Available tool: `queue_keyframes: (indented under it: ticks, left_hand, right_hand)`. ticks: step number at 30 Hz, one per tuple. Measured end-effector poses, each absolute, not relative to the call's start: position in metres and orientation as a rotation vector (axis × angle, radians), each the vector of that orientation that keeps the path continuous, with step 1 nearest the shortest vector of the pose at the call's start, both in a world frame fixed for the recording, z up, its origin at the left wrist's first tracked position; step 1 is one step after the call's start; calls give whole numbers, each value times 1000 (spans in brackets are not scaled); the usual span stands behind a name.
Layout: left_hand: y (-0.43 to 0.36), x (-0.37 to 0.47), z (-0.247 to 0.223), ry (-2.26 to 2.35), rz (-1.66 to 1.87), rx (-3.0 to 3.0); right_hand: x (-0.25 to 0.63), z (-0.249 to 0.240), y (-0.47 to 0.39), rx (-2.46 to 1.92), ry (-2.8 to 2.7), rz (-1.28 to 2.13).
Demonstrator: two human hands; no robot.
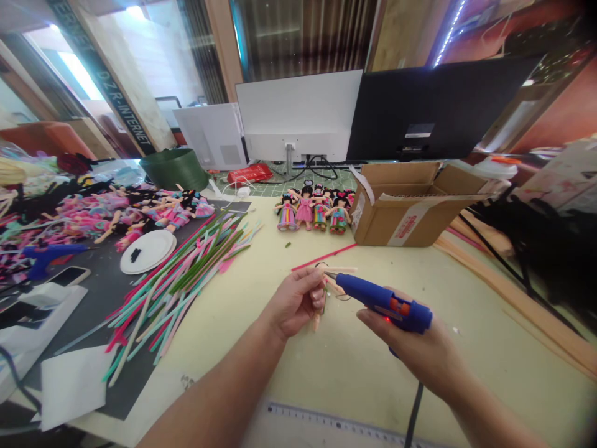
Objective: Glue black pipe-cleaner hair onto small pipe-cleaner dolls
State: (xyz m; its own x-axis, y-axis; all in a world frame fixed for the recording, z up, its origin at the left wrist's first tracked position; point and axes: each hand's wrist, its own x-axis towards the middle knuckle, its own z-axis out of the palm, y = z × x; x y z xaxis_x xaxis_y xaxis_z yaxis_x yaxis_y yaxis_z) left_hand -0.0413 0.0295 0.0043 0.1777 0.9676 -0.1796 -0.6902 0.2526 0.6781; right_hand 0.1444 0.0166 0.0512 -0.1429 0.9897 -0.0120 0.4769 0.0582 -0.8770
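Note:
My left hand [301,297] pinches a small unfinished doll [334,285] of peach pipe cleaners above the pale table. Much of its body is hidden behind my fingers, while a thin peach strand sticks out to the right. In my right hand [415,348] is a blue hot glue gun [380,298] with an orange part and a small red light. Its metal nozzle points left and reaches the doll beside my left fingertips; whether they touch I cannot tell. A red pipe cleaner [324,256] lies just behind the doll.
Finished dolls [313,210] stand beside an open cardboard box [403,214]. Colourful pipe cleaners [186,280] lie left, near white plates [148,251] and another blue glue gun [51,256]. A ruler [336,425] lies at the front; peach strips [517,292] are at right. Monitors [303,109] line the back.

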Motion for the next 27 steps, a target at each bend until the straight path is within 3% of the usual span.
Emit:
queue_keyframes:
  ticks: [19, 27]
  left_hand:
    - [35, -50, 4, 679, 1293, 489]
    - [34, -50, 5, 716, 1295, 455]
  right_hand:
    - [173, 38, 44, -1438, -1796, 973]
    - [214, 15, 96, -1825, -1733, 721]
